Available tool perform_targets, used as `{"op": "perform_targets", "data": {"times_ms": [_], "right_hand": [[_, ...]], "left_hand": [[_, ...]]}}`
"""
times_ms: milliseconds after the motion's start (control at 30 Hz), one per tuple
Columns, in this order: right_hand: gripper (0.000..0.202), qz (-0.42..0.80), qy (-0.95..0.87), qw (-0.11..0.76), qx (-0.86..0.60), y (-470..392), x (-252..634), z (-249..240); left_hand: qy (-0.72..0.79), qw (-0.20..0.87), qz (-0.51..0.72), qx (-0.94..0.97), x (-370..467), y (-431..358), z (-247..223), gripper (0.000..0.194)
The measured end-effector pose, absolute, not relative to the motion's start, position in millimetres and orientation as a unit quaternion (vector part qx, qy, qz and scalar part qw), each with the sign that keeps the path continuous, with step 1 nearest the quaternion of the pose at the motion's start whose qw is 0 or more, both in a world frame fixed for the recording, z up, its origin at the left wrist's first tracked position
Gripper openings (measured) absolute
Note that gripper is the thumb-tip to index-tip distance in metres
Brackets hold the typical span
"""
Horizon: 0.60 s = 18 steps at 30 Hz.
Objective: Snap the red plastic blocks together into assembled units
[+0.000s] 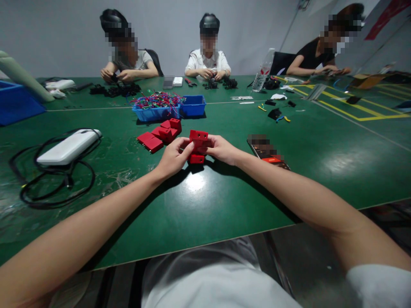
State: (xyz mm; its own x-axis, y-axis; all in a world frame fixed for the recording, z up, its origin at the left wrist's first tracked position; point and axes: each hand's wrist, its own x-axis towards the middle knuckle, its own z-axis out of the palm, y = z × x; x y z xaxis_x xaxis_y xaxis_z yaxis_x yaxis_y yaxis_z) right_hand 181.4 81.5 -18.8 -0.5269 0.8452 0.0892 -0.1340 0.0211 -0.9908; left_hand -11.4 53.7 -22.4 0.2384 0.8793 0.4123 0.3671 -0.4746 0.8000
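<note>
The markings on the water bottle (pixel 262 73) and the red banner (pixel 387 18) are illegible.

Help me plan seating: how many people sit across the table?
3: one person at left, a second person in white in the middle, a third person in black at right.

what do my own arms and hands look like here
Left hand and right hand have no gloves, and both forearms are uncovered, with no watch or bracelet visible. A plain whitish fabric sleeve covers the right upper arm; the left sleeve is out of view.
</note>
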Motion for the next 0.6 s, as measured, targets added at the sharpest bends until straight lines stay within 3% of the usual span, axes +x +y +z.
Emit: {"op": "perform_targets", "data": {"times_ms": [267, 600], "right_hand": [[0.034, 0.554, -0.63, 0.434, -0.327, 73.7, 174.4, -22.1], [0.026, 0.5, -0.664, 0.431, -0.352, 72.2, 173.5, -20.2]], "left_hand": [[0.431, 0.219, 0.461, 0.745, -15.7, 54.3, -24.1, 0.031], [0.429, 0.243, 0.451, 0.744, -16.5, 52.8, -22.3, 0.028]]}}
